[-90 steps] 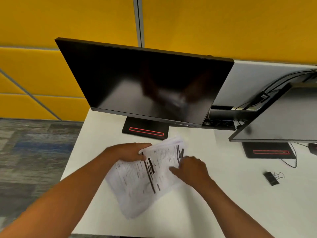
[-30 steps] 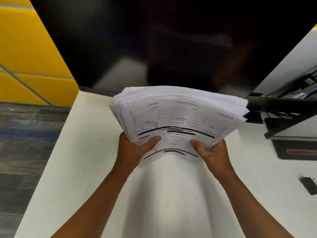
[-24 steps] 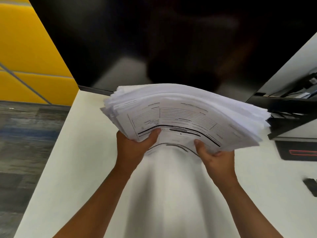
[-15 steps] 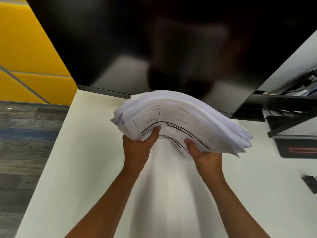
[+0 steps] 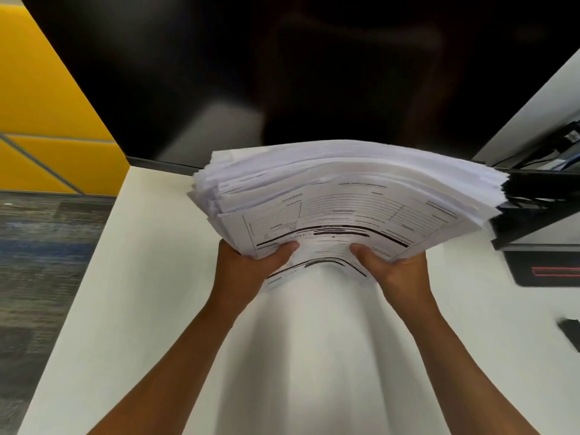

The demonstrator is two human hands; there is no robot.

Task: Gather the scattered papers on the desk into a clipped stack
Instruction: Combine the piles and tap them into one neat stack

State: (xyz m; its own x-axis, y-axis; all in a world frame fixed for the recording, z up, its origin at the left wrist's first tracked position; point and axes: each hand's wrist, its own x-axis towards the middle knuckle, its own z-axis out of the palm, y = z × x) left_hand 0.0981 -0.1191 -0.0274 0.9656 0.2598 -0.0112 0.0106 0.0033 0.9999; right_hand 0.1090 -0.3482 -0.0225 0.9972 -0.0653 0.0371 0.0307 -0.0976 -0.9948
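Both hands, left hand (image 5: 251, 268) and right hand (image 5: 395, 274), have their fingers clamped on the near edge of the paper stack (image 5: 345, 199), held above the counter (image 5: 125, 293) with its long axis crosswise, while the binder clip (image 5: 569, 332) lies off to the right, nearer the right hand.

White desk (image 5: 131, 277) underfoot of a big dark monitor (image 5: 282, 73), yellow wall panels (image 5: 47, 120) left of the monitor, grey patterned carpet (image 5: 40, 262) below those panels

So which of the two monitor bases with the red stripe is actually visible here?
Only the right one, the black base at the frame's right edge. The papers held in both hands hide where the big monitor stands.
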